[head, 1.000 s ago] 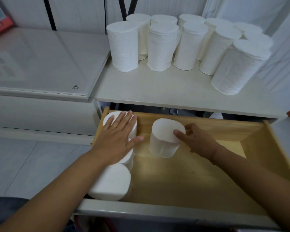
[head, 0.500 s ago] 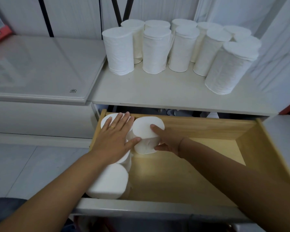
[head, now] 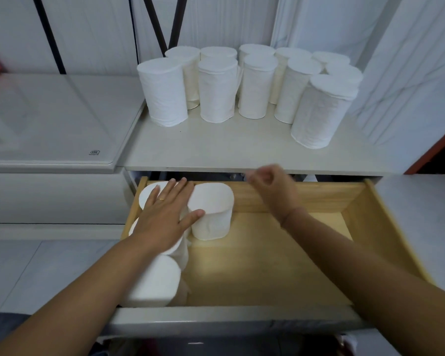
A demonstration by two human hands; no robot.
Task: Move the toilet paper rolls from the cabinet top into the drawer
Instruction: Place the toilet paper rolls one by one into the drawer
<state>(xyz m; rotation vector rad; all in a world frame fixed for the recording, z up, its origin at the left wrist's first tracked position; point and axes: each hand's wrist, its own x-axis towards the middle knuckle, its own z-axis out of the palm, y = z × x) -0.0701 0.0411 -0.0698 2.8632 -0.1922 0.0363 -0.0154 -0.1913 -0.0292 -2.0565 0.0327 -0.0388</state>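
Note:
Several white toilet paper rolls [head: 217, 89] stand upright at the back of the cabinet top [head: 216, 152]. Below it the wooden drawer [head: 267, 253] is pulled open. Along the drawer's left side stand several rolls, the nearest one [head: 154, 281] at the front. One more roll [head: 212, 210] stands beside them near the back. My left hand [head: 165, 217] lies flat on the left rolls, fingers spread, thumb touching that roll. My right hand [head: 272, 188] is blurred, lifted above the drawer's back edge, fingers loosely curled, holding nothing.
A white glass-topped unit [head: 49, 119] adjoins the cabinet on the left. White wall panels and dark bars rise behind the rolls. The drawer's right half shows bare wood [head: 280, 265]. A pale tiled floor [head: 23, 273] lies at lower left.
My right hand pushed the roll left against the others, let go of it and rose toward the cabinet top. My left hand stayed on the left rolls.

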